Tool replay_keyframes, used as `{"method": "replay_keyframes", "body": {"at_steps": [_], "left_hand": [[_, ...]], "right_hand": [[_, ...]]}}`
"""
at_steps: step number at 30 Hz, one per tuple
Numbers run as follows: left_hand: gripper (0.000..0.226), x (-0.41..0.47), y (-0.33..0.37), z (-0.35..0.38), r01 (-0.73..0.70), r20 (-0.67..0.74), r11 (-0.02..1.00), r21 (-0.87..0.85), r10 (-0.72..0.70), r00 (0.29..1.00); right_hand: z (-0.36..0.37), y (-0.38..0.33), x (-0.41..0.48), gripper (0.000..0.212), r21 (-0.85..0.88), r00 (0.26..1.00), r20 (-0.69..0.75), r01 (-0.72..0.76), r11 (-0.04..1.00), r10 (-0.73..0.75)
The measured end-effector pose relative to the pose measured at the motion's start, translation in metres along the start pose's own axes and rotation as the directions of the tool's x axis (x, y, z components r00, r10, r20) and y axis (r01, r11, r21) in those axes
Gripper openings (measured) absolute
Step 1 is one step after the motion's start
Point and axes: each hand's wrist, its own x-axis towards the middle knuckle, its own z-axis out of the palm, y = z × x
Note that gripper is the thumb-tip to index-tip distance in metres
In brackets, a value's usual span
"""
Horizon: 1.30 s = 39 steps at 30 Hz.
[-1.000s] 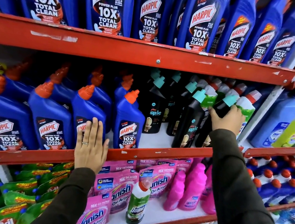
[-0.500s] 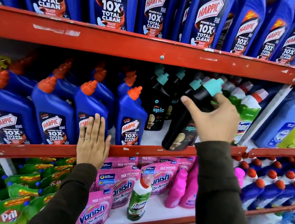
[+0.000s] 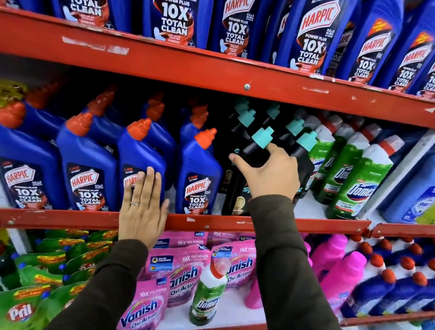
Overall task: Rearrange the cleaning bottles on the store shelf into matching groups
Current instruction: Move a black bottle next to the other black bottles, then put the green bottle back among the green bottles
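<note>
The shelf rail (image 3: 253, 80) is red painted metal, chipped and scuffed with pale patches, a bright screw head at its middle. The blue Harpic bottles (image 3: 87, 160) are glossy moulded plastic with shiny printed labels and smooth orange caps (image 3: 205, 137). The black bottle (image 3: 252, 153) looks smooth, semi-gloss plastic under a matt teal cap (image 3: 262, 136). The pink Vanish pouches (image 3: 143, 308) are crinkled glossy film. The sleeves (image 3: 292, 278) are soft matt cloth.
</note>
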Motion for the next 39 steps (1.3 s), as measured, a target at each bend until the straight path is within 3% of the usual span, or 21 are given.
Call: {"method": "replay_keyframes", "body": {"at_steps": [5, 9, 12, 14, 17, 21, 24, 27, 33, 35, 39], "left_hand": [[0.065, 0.000, 0.001, -0.001, 0.000, -0.003, 1.000, -0.010, 0.000, 1.000], [0.071, -0.001, 0.001, -0.003, -0.002, 0.002, 1.000, -0.019, 0.002, 1.000], [0.072, -0.003, 0.001, -0.002, -0.002, 0.011, 1.000, -0.004, 0.002, 1.000], [0.073, -0.002, 0.000, -0.002, -0.002, 0.019, 1.000, 0.011, 0.002, 1.000], [0.074, -0.002, 0.001, -0.002, 0.006, 0.040, 1.000, 0.031, -0.007, 0.999], [0.075, -0.003, 0.000, -0.001, 0.023, 0.037, 1.000, 0.021, -0.024, 0.999], [0.075, -0.003, 0.000, -0.002, 0.019, 0.035, 1.000, 0.019, -0.019, 0.999], [0.076, -0.002, 0.000, -0.003, 0.006, 0.035, 1.000, 0.023, -0.007, 0.999], [0.074, -0.002, 0.000, -0.004, -0.011, 0.036, 1.000, 0.006, 0.010, 0.999], [0.073, -0.001, 0.001, -0.003, -0.009, 0.036, 1.000, -0.008, 0.009, 0.999], [0.073, -0.002, 0.001, -0.003, -0.004, 0.026, 1.000, -0.030, 0.005, 1.000]], "right_hand": [[0.002, 0.013, -0.013, 0.083, 0.095, 0.996, -0.013, 0.091, 0.991, -0.090], [0.004, 0.029, -0.053, 0.062, 0.208, 0.970, -0.152, 0.221, 0.953, -0.192], [0.015, 0.048, -0.095, 0.053, 0.242, 0.969, -0.037, 0.247, 0.938, -0.245], [0.032, 0.065, -0.124, 0.062, 0.180, 0.972, 0.141, 0.164, 0.970, -0.190], [0.062, 0.095, -0.162, 0.086, 0.037, 0.907, 0.415, -0.102, 0.994, 0.078], [0.090, 0.120, -0.193, 0.092, -0.015, 0.801, 0.529, -0.322, 0.947, 0.281], [0.099, 0.126, -0.200, 0.071, 0.055, 0.811, 0.493, -0.391, 0.919, 0.315], [0.101, 0.131, -0.205, 0.060, 0.124, 0.852, 0.458, -0.345, 0.930, 0.255], [0.059, 0.128, -0.178, 0.069, 0.294, 0.942, 0.275, -0.274, 0.916, 0.193], [0.034, 0.121, -0.151, 0.070, 0.354, 0.965, 0.185, -0.241, 0.904, 0.185], [-0.026, 0.106, -0.093, 0.064, 0.328, 0.993, -0.086, -0.042, 0.944, 0.074]]}}
